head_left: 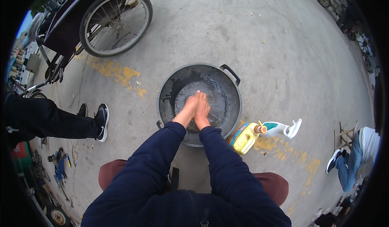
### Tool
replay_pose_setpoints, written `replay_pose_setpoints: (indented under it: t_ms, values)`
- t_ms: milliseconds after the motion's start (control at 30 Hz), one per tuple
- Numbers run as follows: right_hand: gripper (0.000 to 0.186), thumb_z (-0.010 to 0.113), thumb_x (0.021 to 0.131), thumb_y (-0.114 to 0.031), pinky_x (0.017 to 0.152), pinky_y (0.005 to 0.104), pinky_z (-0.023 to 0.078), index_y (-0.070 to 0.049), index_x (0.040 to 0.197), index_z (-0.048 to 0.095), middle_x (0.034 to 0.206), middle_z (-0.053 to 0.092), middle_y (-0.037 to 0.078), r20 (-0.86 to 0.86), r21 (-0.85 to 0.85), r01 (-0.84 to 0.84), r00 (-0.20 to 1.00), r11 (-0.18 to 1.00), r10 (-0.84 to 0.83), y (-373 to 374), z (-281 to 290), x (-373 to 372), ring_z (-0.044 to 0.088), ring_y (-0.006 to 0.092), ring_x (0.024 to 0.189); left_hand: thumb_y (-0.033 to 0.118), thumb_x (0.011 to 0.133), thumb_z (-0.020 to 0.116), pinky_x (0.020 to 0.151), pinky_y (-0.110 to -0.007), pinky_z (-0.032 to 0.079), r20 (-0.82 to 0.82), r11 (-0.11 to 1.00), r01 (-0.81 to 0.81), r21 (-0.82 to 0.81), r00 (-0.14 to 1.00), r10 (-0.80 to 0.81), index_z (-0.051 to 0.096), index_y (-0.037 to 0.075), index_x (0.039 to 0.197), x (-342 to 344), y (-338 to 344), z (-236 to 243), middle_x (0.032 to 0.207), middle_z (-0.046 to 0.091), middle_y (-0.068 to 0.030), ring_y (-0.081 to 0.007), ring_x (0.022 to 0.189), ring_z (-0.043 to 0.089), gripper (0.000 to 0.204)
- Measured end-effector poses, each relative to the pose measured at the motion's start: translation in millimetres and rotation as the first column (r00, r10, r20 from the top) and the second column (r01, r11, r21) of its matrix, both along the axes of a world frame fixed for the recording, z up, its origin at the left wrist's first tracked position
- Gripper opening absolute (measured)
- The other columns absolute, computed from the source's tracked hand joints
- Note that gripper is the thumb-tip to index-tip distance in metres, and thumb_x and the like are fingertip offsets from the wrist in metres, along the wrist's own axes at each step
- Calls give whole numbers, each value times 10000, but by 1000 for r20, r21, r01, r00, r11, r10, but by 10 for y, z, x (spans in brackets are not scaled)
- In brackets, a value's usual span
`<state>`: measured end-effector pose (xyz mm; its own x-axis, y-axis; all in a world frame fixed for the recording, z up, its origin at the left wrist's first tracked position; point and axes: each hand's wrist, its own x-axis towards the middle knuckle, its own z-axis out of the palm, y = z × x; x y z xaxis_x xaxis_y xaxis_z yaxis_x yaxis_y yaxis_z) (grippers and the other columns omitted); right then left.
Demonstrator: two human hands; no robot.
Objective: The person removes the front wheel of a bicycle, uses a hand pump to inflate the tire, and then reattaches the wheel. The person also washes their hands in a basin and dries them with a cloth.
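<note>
A round dark grey tub [231, 105] with black handles stands on the ground in front of me. Its floor looks wet, with a shallow layer of water. Over the tub, my left hand [190, 105] and my right hand [202, 108] are pressed together, fingers closed against each other. Whether anything lies between the palms is hidden. To the right of the tub, almost against its wall, is a yellow jug [244, 141] with a handle. Beside it is a white and teal spray bottle [274, 129] with a white trigger head.
On the left, a person in black trousers and dark shoes [103, 121] stands nearby. A cart wheel [116, 23] is at the upper left, and tools [60, 166] lie at the lower left. Someone in jeans [349, 168] is at the far right. Worn yellow paint marks the concrete.
</note>
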<state>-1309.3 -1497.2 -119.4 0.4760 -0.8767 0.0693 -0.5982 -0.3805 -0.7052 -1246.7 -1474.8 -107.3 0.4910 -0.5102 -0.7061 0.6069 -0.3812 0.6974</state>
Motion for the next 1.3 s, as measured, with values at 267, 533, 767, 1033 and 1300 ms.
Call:
replay_pose_setpoints:
  t_ms: [267, 533, 767, 1033, 1300]
  values:
    - [258, 607, 967, -229, 796, 436, 535, -23, 1100, 526, 957, 665, 215, 348, 566, 101, 870, 818, -349, -41, 306, 103, 675, 330, 900, 315, 1060, 392, 940, -395, 494, -418, 918, -322, -230, 885, 206, 557, -49, 1260, 76, -11, 83, 1183, 648, -176, -277, 1064, 623, 447]
    - [244, 600, 947, -269, 701, 425, 546, -62, 854, 510, 734, 561, 96, 425, 844, -525, 527, 112, -736, -619, 107, -105, 600, 248, 697, 5, 985, 520, 1092, -328, 407, -364, 725, -312, -614, 927, 91, 445, -49, 1351, -386, -86, -75, 1333, 526, -143, -257, 1293, 497, 377]
    - [308, 577, 941, -259, 693, 387, 540, 41, 941, 649, 898, 705, 200, 302, 844, 4, 823, 537, -481, -380, -324, 67, 687, 280, 780, 33, 884, 574, 1037, -365, 433, 751, 851, 523, -45, 580, -316, 664, 10, 1191, -36, 180, -89, 1449, 489, -193, -301, 1272, 535, 321]
    - [303, 561, 985, -269, 811, 435, 524, 18, 1072, 603, 947, 677, 121, 71, 978, 135, 510, 161, -857, -445, -872, -240, 642, 348, 863, 342, 1034, 460, 1062, -548, 371, -332, 966, -212, 147, 910, 250, 504, 70, 1353, 46, 374, -373, 1468, 446, -138, -314, 1384, 384, 422]
    - [301, 428, 996, -42, 1091, 406, 414, 6, 1265, 555, 1301, 574, 150, 416, 749, -638, 245, 178, -876, 414, -253, 117, 528, 306, 1248, 302, 895, 706, 822, -496, 541, -641, 908, -269, -321, 768, 0, 619, 18, 997, 393, 330, -136, 961, 660, -174, -339, 873, 650, 314]
